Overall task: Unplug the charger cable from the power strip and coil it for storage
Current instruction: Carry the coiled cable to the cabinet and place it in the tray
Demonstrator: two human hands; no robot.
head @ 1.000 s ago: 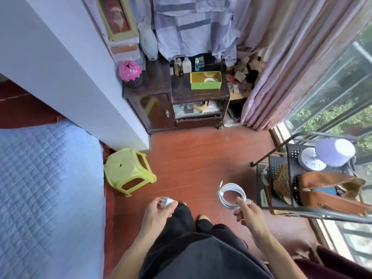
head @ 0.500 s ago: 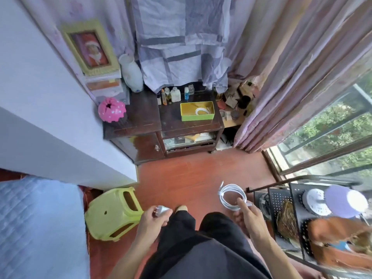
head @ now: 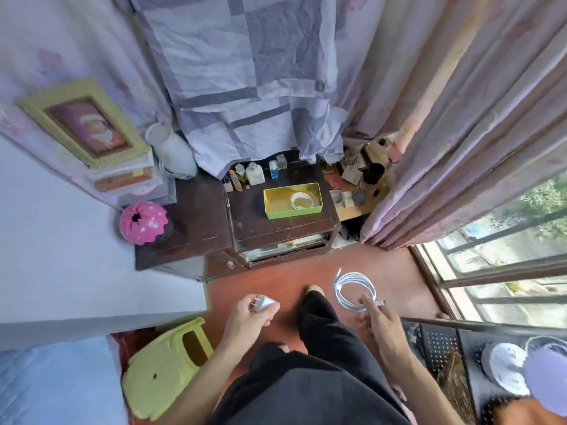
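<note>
The right hand (head: pixel 379 317) holds its grip closed on the coiled white charger cable (head: pixel 354 291) above the red floor (head: pixel 395 280); the left hand (head: pixel 248 317) grips the white plug adapter (head: pixel 264 303).

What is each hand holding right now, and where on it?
Left hand grips the white charger plug by its body, prongs out. Right hand pinches the coiled cable at the loop's near edge.
</note>
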